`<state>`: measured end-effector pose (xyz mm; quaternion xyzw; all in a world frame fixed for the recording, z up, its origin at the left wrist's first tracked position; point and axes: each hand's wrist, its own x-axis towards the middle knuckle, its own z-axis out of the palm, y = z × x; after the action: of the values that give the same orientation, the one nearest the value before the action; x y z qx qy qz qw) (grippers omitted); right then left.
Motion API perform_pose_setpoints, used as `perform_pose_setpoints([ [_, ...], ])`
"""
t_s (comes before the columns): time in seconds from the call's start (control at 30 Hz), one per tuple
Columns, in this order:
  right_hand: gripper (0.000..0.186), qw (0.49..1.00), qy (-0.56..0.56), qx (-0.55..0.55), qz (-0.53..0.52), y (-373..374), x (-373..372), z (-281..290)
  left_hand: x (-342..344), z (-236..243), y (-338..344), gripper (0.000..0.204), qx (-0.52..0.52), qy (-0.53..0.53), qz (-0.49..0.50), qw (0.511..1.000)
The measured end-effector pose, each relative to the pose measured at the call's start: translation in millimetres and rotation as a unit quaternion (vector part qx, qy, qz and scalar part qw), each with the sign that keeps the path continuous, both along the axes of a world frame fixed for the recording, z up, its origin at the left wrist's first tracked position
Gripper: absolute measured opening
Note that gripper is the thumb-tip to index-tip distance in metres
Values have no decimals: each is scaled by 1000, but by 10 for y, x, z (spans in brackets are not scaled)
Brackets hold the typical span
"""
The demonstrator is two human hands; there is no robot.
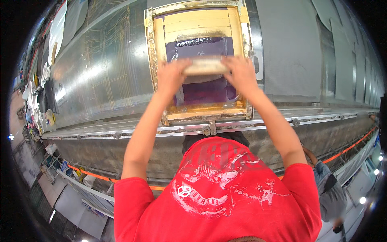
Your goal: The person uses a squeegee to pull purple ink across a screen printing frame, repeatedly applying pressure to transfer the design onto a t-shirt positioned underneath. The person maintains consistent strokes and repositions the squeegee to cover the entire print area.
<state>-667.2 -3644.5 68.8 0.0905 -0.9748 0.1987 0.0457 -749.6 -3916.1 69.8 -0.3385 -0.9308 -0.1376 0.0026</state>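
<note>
Both my hands grip the ends of a squeegee with a pale wooden handle (pixel 205 66), blurred by motion. My left hand (pixel 173 75) is wrapped round its left end, my right hand (pixel 241 74) round its right end. Beneath it lies a screen printing frame (pixel 151 52) with worn, stained edges and yellow tape inside. The purple mesh (pixel 189 50) carries a small pale design, and wet dark ink (pixel 203 92) shows on the near side of the squeegee. Its blade is partly hidden by the handle.
The frame rests on a long metal table (pixel 100 56) with grey sheets (pixel 288 48) to the right. A metal rail (pixel 161 131) with bolts runs along the near edge. Another person (pixel 332 193) is at the lower right, near an orange strip (pixel 348 147).
</note>
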Motion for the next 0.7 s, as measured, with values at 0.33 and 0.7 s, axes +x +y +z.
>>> perform_pose_setpoints([
  [0.33, 33, 991, -59, -78, -88, -165, 237, -324, 186, -100, -18, 46, -18, -71, 4, 997],
  [0.7, 37, 999, 23, -33, -32, 47, -560, -96, -533, -34, 88, 44, 34, -54, 59, 996],
])
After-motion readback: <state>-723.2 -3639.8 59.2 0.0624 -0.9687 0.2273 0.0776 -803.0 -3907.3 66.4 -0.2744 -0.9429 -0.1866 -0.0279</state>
